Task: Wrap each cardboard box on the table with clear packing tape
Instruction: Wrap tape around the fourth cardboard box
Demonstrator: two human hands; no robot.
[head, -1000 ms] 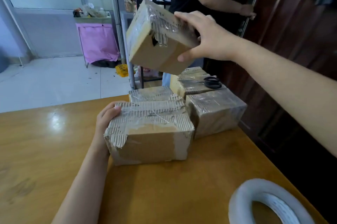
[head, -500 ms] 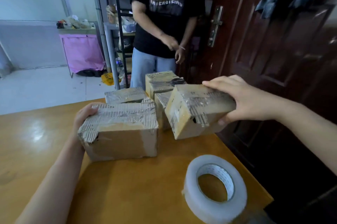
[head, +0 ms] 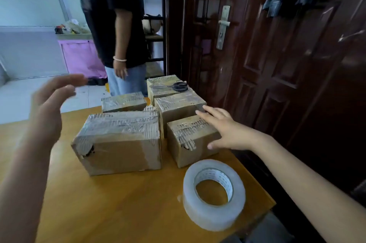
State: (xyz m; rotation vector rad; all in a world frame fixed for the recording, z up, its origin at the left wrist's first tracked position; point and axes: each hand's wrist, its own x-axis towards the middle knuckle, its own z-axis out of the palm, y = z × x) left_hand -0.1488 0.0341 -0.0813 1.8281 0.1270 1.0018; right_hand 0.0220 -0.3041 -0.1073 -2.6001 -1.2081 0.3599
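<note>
I'm seeing my right hand (head: 227, 130) resting open-fingered on the small box (head: 190, 139) at center frame; my left hand (head: 49, 108) is hovering open at left.

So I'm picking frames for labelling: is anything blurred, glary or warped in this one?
Head view: the raised left hand is motion-blurred; the right hand on the small box is fairly sharp. Soft glare lies on the tape roll and table. Wide-angle distortion bends the door.

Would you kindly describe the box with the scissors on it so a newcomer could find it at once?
Start at the wooden table and go to its far right corner, beside the dark door. The box there is the farthest of five taped cardboard boxes, and the only one with black-handled scissors lying on top.
</note>
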